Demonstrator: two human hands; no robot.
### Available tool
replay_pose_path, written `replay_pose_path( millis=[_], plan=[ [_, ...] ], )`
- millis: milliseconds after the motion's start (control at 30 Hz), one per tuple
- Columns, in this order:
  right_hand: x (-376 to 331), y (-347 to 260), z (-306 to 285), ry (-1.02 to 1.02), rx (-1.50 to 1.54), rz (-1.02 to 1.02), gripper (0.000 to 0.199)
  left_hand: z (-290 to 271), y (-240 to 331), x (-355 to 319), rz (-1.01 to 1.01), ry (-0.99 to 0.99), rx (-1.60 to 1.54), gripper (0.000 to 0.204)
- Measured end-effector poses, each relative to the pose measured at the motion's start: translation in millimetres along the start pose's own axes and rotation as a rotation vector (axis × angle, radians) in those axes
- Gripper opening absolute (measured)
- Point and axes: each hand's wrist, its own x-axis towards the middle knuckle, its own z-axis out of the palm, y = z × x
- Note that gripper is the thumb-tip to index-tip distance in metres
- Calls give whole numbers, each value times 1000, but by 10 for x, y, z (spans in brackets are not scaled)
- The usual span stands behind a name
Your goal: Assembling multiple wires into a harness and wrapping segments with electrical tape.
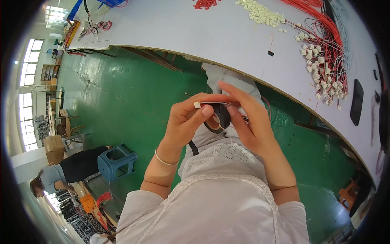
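In front of my lap, my left hand [180, 118] pinches a wire lead between thumb and forefinger. The lead's small white connector [197, 105] sticks out by the fingertips. A roll of black tape [222, 116] hangs just below the lead, between both hands. My right hand [256, 126] closes thumb and fingers on the lead beside the tape, its forefinger reaching over the top. Thin red, white and dark wires [245, 118] trail out under the right palm. The exact grip on the tape is partly hidden by the fingers.
Ahead curves a white table [162, 28], holding white connectors [260, 12], red pieces [205, 3], bundled wires with white plugs [321, 69] and a black phone [357, 101]. A blue stool [117, 162] stands on the green floor at left, near a bending person [61, 173].
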Motion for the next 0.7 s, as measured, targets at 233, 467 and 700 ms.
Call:
replay_pose_path(
  millis=[233,467,700],
  plan=[
    [-41,11,26,-74,448,314,19,-48,-112,-41,-23,106,-90,25],
    [-73,-13,93,-167,965,597,31,-53,-258,-34,10,67,-101,23],
    [13,-91,-7,-260,266,551,44,-226,70,93,205,-29,360,41]
  ],
)
